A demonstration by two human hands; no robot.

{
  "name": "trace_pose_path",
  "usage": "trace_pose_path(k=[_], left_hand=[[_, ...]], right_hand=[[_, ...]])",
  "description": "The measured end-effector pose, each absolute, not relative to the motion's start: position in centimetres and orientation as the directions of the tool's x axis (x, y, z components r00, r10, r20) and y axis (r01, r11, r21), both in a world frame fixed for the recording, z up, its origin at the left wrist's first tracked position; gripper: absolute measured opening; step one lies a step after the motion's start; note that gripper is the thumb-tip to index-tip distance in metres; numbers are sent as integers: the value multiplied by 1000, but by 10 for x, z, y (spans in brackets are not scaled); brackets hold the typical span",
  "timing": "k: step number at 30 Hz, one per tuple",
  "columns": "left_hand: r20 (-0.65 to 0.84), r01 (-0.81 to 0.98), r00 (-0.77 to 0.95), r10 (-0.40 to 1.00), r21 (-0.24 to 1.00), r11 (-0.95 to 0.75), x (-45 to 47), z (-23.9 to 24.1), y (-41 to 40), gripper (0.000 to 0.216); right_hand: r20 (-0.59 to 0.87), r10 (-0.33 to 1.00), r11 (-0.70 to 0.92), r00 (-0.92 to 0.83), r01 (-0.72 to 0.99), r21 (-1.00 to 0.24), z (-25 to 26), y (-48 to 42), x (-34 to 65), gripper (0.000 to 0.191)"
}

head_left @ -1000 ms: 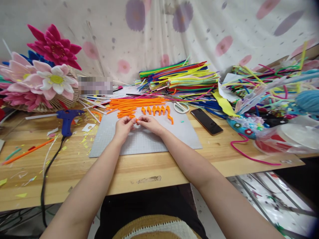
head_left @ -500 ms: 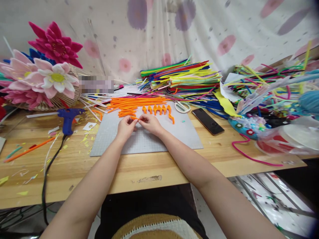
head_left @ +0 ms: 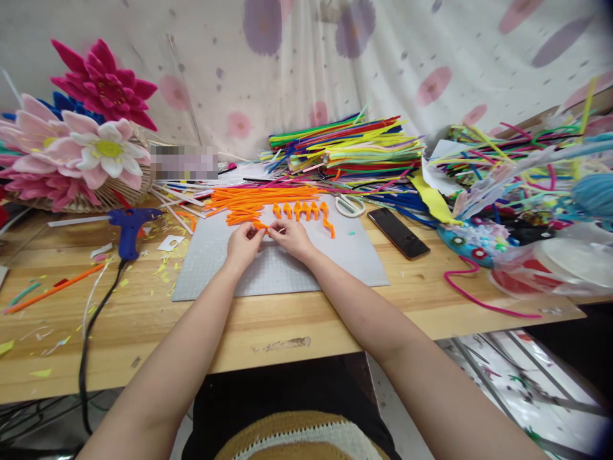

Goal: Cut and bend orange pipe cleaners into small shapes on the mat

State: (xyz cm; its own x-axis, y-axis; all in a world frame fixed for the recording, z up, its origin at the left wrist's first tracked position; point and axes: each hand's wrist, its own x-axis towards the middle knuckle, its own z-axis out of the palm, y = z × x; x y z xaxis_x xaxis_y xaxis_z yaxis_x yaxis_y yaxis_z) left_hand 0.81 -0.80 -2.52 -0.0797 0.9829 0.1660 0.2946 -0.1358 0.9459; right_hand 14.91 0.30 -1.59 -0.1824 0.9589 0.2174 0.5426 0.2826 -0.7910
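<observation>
My left hand point(head_left: 242, 244) and my right hand point(head_left: 290, 237) meet over the grey cutting mat point(head_left: 287, 268), fingers pinched together on a short orange pipe cleaner piece point(head_left: 261, 225). Just beyond my fingers lies a row of several bent orange pieces point(head_left: 302, 210). Behind them a pile of straight orange pipe cleaners point(head_left: 258, 199) rests on the mat's far edge. White-handled scissors point(head_left: 348, 205) lie to the right of the row.
A blue glue gun point(head_left: 130, 228) with a black cord lies left on the wooden table point(head_left: 143, 319). Felt flowers point(head_left: 81, 140) stand at far left. Stacks of coloured pipe cleaners point(head_left: 345, 148) fill the back. A black phone point(head_left: 397, 232) lies right of the mat.
Both hands have stayed together over the mat, shifting slightly away from me while working the orange piece. Nothing else has moved.
</observation>
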Motion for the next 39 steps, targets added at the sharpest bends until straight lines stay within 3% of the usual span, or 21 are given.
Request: trace_pose_path(k=[7,14,23,29,34,39], left_hand=[[125,186,-123,984,977,-101,14,-17,-13,16],[107,229,-192,976,971,-61,18,-13,-16,11],[114,142,-186,976,986,-88,17,-15,-14,18],[108,217,-156,982,974,-72,17,-16,-14,18],[101,262,-238,966,964,-36,18,-15,-14,11],[61,126,-203,977,991,-35,19,-12,-16,17]], right_hand=[[204,944,313,-259,508,-803,-17,3,150,20],[281,945,320,-166,639,-699,-15,0,148,21],[261,933,358,-247,570,-739,-19,2,148,24],[285,939,341,-191,608,-717,-19,0,148,21],[299,939,339,-172,620,-707,-17,-1,146,20],[267,938,345,-219,578,-740,-17,1,146,21]])
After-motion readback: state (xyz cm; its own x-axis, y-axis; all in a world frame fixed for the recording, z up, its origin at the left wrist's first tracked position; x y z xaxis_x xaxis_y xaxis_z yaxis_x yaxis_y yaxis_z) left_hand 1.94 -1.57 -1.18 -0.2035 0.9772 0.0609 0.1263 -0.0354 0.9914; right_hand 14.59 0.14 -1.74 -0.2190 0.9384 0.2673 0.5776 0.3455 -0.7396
